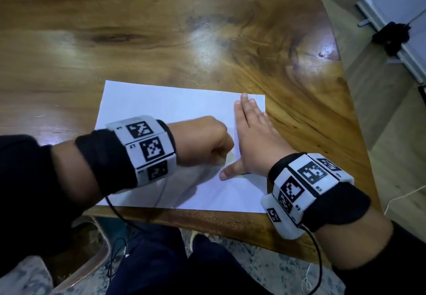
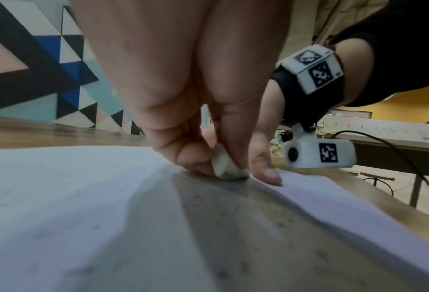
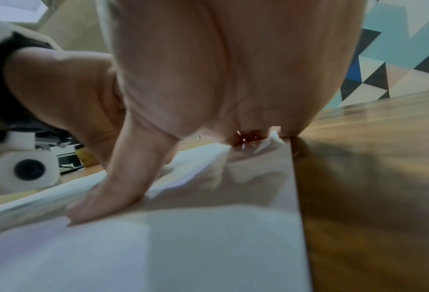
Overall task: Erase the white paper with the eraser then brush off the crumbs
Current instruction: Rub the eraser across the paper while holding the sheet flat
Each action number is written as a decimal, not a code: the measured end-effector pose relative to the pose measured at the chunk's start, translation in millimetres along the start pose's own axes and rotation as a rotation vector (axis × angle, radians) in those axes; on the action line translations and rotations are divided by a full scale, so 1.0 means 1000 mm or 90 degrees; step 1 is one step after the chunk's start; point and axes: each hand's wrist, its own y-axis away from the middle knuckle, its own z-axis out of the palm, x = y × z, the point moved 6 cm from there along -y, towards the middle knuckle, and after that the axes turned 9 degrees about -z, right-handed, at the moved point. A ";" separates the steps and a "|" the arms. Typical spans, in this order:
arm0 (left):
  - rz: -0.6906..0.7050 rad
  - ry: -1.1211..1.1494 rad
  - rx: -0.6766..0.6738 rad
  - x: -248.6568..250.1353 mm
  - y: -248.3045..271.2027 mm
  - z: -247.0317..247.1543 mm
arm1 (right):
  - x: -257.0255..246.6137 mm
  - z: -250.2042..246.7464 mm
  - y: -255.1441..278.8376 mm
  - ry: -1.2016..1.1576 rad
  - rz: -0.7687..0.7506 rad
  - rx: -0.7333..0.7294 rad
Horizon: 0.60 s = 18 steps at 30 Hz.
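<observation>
A white sheet of paper (image 1: 166, 108) lies near the front edge of the wooden table (image 1: 161, 29). My left hand (image 1: 205, 142) is curled into a fist over the paper's middle and pinches a small white eraser (image 2: 223, 164), whose tip touches the sheet (image 2: 83, 197). My right hand (image 1: 251, 138) lies flat on the paper's right part, fingers straight and thumb spread toward the left hand. In the right wrist view the thumb (image 3: 108, 193) presses the paper (image 3: 183, 247). Faint grey specks dot the sheet in the left wrist view.
The table's right edge (image 1: 345, 101) runs diagonally close to my right hand. A white board with a black clamp (image 1: 391, 34) stands on the floor to the right. Cables hang from both wrist bands below the table's front edge.
</observation>
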 end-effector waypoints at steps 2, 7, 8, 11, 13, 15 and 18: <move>-0.019 0.007 -0.006 -0.003 -0.004 -0.006 | 0.000 0.001 0.000 0.005 0.002 -0.001; -0.111 0.029 0.140 -0.018 -0.030 -0.036 | -0.001 0.000 0.000 0.017 0.002 -0.003; -0.101 0.024 0.149 -0.017 -0.027 -0.034 | -0.001 0.000 0.000 0.014 0.001 -0.002; -0.044 0.021 0.099 -0.009 -0.005 -0.014 | 0.000 0.001 -0.001 0.003 0.002 0.003; -0.029 0.025 0.033 -0.008 0.006 -0.003 | 0.001 0.001 -0.001 0.003 0.003 0.001; -0.045 0.034 0.037 -0.013 0.003 -0.008 | 0.000 0.001 -0.001 0.009 0.003 0.001; -0.105 0.051 0.129 -0.025 -0.017 -0.032 | 0.000 0.002 -0.001 0.011 0.003 0.000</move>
